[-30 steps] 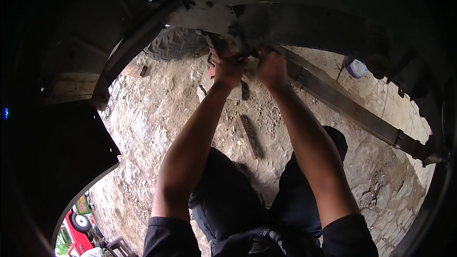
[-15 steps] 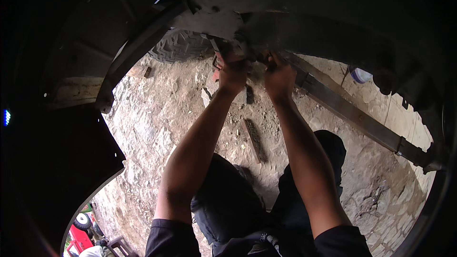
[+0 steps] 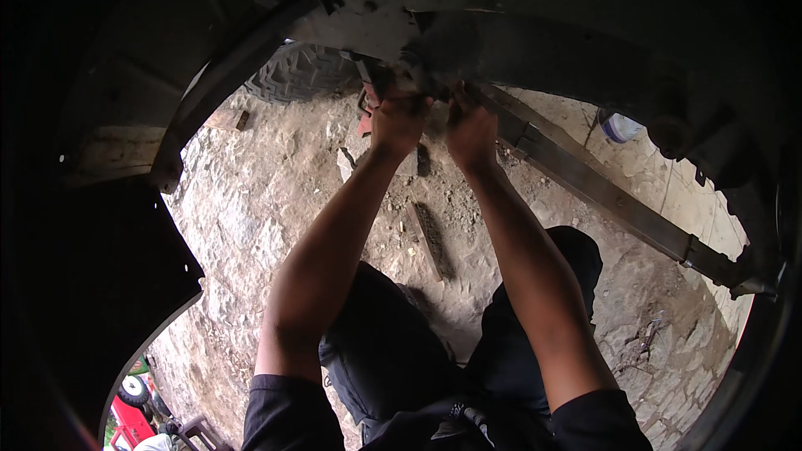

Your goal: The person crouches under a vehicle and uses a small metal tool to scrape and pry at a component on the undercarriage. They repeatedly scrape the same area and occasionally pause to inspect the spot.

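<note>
Both of my arms stretch forward under the dark underside of a vehicle [image 3: 543,58]. My left hand [image 3: 398,127] is closed close against dark parts beneath the body, next to a red metal piece [image 3: 366,121]. Deep shadow covers its fingertips and whatever is in them. To its right, a short gap away, my right hand [image 3: 473,132] is closed with its fingers pinched up at the same dark parts. What it grips, if anything, cannot be made out. A long brown metal shaft [image 3: 585,179] slants down to the right beside my right hand.
A treaded tire [image 3: 301,75] is at the far left. On the rough ground lie a wooden strip [image 3: 425,242], a stone block [image 3: 408,164] and a small wooden block [image 3: 227,120]. A white tub [image 3: 620,128] stands far right. A dark panel [image 3: 92,259] hangs at left.
The view has shifted slightly, so the scene sits a little further left. Both hands stay at the same dark parts; my right hand's fingers have turned slightly.
</note>
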Motion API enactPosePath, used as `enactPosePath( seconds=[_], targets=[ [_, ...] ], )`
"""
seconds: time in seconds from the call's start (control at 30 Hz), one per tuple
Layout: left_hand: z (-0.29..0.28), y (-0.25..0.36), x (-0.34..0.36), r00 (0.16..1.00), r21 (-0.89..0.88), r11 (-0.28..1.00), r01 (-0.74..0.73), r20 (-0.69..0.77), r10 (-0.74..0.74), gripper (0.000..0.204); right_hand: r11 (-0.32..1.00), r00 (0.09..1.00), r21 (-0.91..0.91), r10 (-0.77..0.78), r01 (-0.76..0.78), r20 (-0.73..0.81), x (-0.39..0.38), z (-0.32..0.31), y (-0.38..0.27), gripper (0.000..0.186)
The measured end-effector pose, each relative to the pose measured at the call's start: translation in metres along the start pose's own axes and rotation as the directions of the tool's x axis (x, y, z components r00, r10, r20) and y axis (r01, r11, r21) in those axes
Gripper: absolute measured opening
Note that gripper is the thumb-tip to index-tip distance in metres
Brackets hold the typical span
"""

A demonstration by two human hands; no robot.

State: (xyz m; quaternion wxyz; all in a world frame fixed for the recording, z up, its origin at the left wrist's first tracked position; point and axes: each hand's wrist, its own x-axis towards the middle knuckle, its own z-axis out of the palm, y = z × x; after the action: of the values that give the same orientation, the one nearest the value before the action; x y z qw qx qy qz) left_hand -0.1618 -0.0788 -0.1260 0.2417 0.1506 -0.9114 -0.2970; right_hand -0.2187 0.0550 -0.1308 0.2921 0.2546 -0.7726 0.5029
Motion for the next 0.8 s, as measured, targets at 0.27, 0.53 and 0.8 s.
enactPosePath(
  seconds=[0.27,0.53,0.8],
  targets=[
    [0.002,-0.019,0.004,0.988,0.156,0.976,-0.151,0.013,0.151,0.025,0.974,0.964,0.008,0.222,-0.226,0.144,0.004,-0.001,-0.013,0.021],
    [0.004,-0.014,0.001,0.991,-0.179,0.977,0.118,0.076,-0.106,0.025,0.955,0.988,-0.289,-0.030,0.073,0.150,0.018,0.013,0.029,0.015],
    [0.009,-0.024,0.000,0.991,-0.106,0.987,0.119,-0.043,-0.124,0.036,0.964,0.951,-0.214,0.206,-0.157,0.232,-0.007,0.010,-0.018,0.025]
  ],
)
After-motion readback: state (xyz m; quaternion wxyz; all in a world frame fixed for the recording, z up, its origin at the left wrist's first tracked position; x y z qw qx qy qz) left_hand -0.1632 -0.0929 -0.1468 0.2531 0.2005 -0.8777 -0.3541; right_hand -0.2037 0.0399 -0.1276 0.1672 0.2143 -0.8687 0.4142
